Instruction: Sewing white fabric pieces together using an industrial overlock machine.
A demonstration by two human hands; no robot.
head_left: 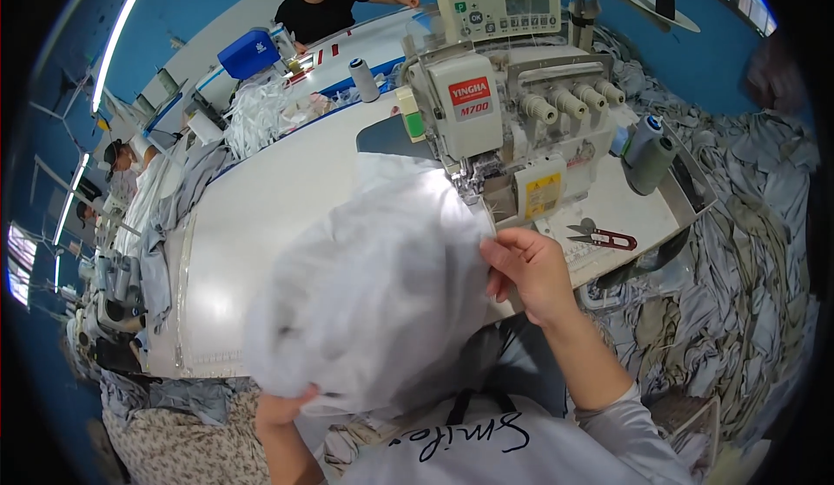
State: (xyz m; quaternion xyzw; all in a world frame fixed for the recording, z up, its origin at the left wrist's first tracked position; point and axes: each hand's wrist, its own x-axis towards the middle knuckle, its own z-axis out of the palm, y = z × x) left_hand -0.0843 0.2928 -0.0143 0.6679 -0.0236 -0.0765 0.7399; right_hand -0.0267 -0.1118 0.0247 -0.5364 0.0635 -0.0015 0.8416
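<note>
A light grey piece of fabric (373, 277) spreads from the sewing machine's needle area over the table's front edge toward my body, partly blurred. My right hand (526, 272) pinches its right edge between thumb and fingers, just in front of the overlock sewing machine (469, 129). At the lower left, my left hand (285, 407) grips the fabric's near edge, the thumb lying on top and the other fingers mostly hidden. Under the lit presser foot (469, 185) lies the fabric's far end.
Right of the machine are dark red thread snips (604, 237) and a grey thread cone (650, 168). Another cone (363, 81) stands behind on the white table (230, 268). Garment heaps (738, 285) fill the right side. A person in black (326, 7) works across the table.
</note>
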